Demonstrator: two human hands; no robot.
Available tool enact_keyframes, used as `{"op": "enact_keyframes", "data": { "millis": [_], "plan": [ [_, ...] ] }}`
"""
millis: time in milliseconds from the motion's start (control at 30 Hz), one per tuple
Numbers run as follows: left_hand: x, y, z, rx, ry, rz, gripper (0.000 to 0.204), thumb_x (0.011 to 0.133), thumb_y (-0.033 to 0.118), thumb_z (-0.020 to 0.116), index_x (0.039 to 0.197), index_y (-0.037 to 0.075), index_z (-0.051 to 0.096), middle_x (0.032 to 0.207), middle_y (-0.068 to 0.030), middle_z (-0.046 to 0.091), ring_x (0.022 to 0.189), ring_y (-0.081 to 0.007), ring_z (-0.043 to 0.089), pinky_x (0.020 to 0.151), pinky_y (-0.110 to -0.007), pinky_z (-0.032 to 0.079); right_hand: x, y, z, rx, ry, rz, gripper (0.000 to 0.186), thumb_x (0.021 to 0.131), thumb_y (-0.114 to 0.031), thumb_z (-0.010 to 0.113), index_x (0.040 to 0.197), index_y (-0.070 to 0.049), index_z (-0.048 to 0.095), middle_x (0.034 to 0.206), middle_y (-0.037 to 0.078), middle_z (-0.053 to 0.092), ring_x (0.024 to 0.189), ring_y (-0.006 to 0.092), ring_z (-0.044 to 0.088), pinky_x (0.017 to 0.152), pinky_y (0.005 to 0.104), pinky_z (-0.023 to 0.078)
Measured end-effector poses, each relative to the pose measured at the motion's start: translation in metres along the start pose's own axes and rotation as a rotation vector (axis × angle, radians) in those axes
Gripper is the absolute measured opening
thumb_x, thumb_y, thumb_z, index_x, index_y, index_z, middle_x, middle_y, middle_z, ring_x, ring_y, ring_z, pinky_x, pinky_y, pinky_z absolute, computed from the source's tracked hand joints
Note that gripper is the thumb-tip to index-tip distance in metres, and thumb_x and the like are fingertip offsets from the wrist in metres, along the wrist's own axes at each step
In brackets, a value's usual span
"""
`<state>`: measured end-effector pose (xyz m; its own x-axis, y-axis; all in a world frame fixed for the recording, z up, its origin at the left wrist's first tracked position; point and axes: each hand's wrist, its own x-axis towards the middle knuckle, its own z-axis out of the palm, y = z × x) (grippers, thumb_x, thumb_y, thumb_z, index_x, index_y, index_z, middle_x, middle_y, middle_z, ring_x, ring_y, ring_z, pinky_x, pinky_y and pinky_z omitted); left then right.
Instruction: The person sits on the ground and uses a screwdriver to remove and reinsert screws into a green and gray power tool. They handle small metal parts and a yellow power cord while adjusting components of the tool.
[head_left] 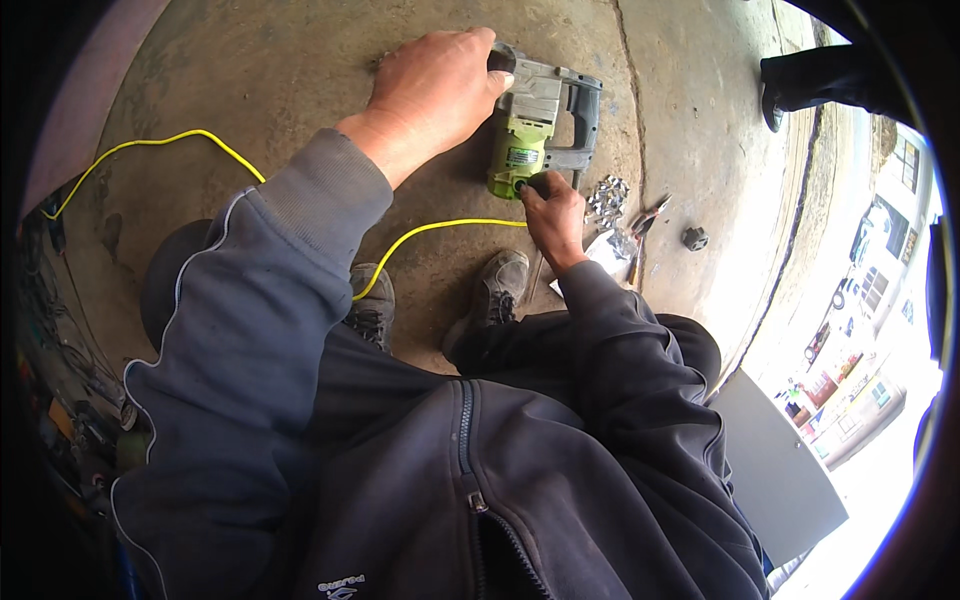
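Matt green-and-grey plastic power tool on rough, stained concrete floor, glossy yellow rubbery cable beside the tool, shiny metal parts right of it

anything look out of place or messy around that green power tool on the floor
Somewhat. The green power tool lies on its side on the bare concrete floor, left hand pressing its top, right hand at its near end. Beside it, small shiny metal parts and pliers lie loose. The yellow cable trails past the shoes.

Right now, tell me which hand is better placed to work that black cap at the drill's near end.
Right hand: its fingertips already pinch the black cap on the green hammer drill. Left hand rests on the far end.
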<state>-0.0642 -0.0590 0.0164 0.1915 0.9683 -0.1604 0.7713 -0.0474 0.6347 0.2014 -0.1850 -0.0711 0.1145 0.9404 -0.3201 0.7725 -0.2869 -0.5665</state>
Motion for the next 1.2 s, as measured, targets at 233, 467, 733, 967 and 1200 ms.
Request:
{"op": "enact_keyframes", "data": {
  "millis": [233,467,733,967,1200],
  "plan": [
    [0.0,0.001,-0.001,-0.001,-0.001,-0.004,0.056,0.102,0.039,0.074,0.143,0.001,0.069,0.118,-0.0266,0.078,0.112,-0.0453,0.074,0.097,-0.055,0.059,-0.002,0.003,0.002,-0.022,0.038,-0.015,0.018,0.093,-0.013,0.077,0.102,0.002,0.076,0.1,0.024,0.08,0.092,0.0392,0.079,0.084,0.0452,0.062],
    [0.001,0.0,0.0,-0.011,-0.004,-0.007,0.056,0.102,0.039,0.074,0.142,0.001,0.069,0.118,-0.0266,0.078,0.112,-0.0451,0.074,0.097,-0.055,0.059,-0.006,0.003,0.004,0.019,0.018,0.081,0.018,0.094,-0.013,0.077,0.104,0.002,0.076,0.101,0.023,0.08,0.093,0.037,0.08,0.084,0.0438,0.062],
    [-0.001,-0.003,0.003,-0.008,0.024,-0.002,0.053,0.102,0.038,0.075,0.139,0.001,0.07,0.115,-0.0264,0.078,0.109,-0.0453,0.075,0.095,-0.054,0.06,-0.008,-0.007,0.008,0.0,0.051,0.001,0.019,0.094,-0.015,0.078,0.104,0.002,0.078,0.096,0.021,0.082,0.089,0.0309,0.082,0.082,0.0397,0.062],
    [0.0,-0.003,0.004,-0.016,0.025,0.002,0.052,0.102,0.038,0.075,0.138,0.001,0.07,0.112,-0.0264,0.078,0.108,-0.0459,0.075,0.093,-0.055,0.06,-0.007,0.006,0.012,-0.062,0.042,-0.09,0.017,0.093,-0.012,0.076,0.103,0.001,0.078,0.098,0.022,0.081,0.089,0.0336,0.082,0.081,0.0421,0.063],
    [0.001,-0.004,0.004,-0.004,0.028,0.018,0.053,0.102,0.039,0.075,0.139,0.001,0.07,0.111,-0.0266,0.078,0.106,-0.046,0.075,0.093,-0.055,0.06,-0.001,0.008,0.009,-0.229,0.022,-0.231,0.014,0.097,-0.015,0.072,0.099,-0.001,0.074,0.099,0.024,0.077,0.089,0.0464,0.075,0.08,0.0527,0.06]
  ]
}}
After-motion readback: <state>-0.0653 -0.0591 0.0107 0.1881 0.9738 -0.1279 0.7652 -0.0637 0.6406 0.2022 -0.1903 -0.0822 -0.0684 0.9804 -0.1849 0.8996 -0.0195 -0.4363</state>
